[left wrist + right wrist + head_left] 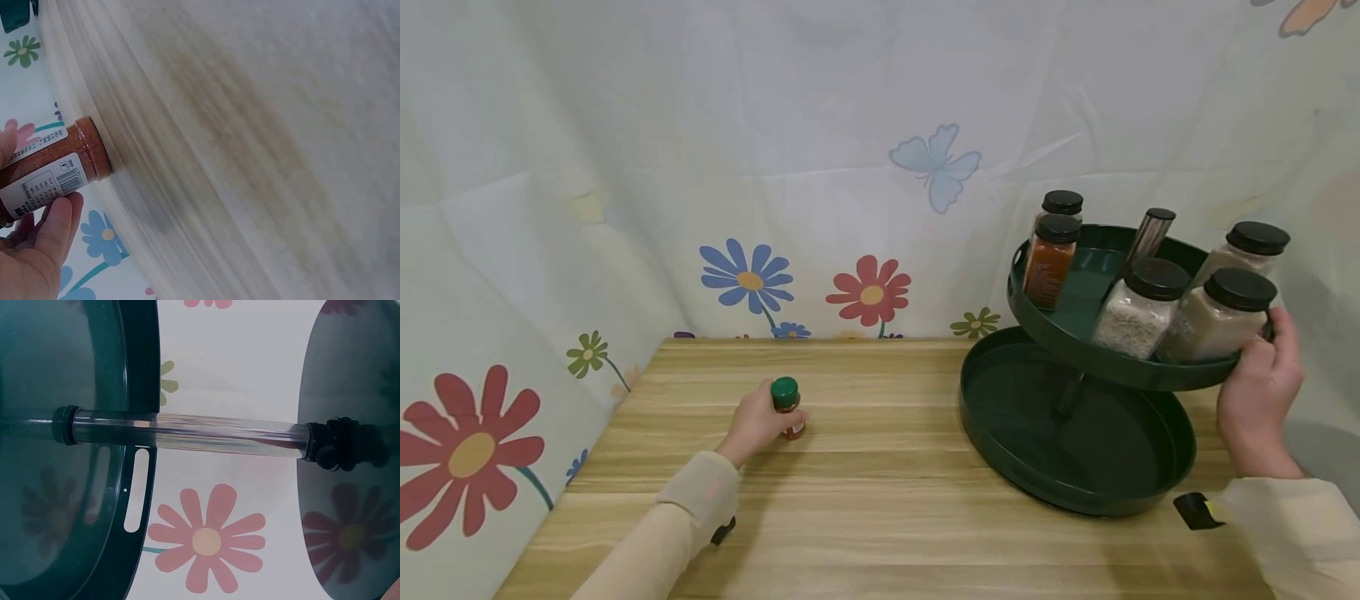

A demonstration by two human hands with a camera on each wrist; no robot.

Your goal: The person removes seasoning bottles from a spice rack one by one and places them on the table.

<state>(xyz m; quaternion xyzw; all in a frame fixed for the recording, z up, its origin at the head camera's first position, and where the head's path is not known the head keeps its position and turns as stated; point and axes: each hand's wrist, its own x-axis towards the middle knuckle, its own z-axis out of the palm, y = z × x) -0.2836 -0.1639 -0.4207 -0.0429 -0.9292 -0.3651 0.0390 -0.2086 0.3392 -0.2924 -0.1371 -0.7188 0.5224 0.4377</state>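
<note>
My left hand (pixel 762 421) grips a small spice jar (pixel 786 393) with a green cap, upright on the left part of the table. In the left wrist view the spice jar (pixel 72 150) has reddish-brown contents and a white barcode label, its base close to the wood. A dark green two-tier rack (pixel 1075 492) stands at the right. My right hand (pixel 1261 396) holds the right rim of its upper tray (pixel 1105 363), fingers partly hidden behind it. Black-capped jars stand on that tray, among them a jar of orange-red spice (pixel 1048 271) and a jar of whitish grains (pixel 1129 323).
The rack's lower tray (pixel 1037 417) sits on the wooden table (pixel 880 475). A clear post (pixel 225 434) joins the two tiers in the right wrist view. Behind the table hangs a white flowered cloth (pixel 820 200), which also runs down the left side.
</note>
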